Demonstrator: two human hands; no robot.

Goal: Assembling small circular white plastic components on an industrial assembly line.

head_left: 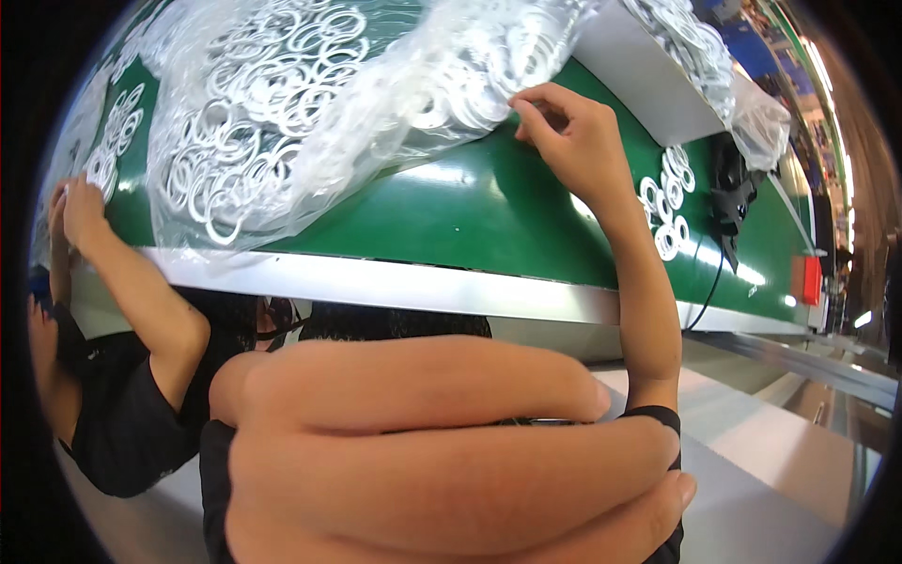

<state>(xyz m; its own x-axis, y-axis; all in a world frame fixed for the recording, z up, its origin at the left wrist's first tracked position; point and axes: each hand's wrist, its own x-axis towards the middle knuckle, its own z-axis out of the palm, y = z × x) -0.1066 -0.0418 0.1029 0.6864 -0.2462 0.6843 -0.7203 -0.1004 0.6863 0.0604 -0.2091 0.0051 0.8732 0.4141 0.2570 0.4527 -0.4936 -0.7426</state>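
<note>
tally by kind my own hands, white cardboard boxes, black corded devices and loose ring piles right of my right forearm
left hand, right hand: 2
white box: 1
black device: 1
ring pile: 1
total: 5

No text, label, brand, number or sign is coming through readably anywhere in this view.
</note>
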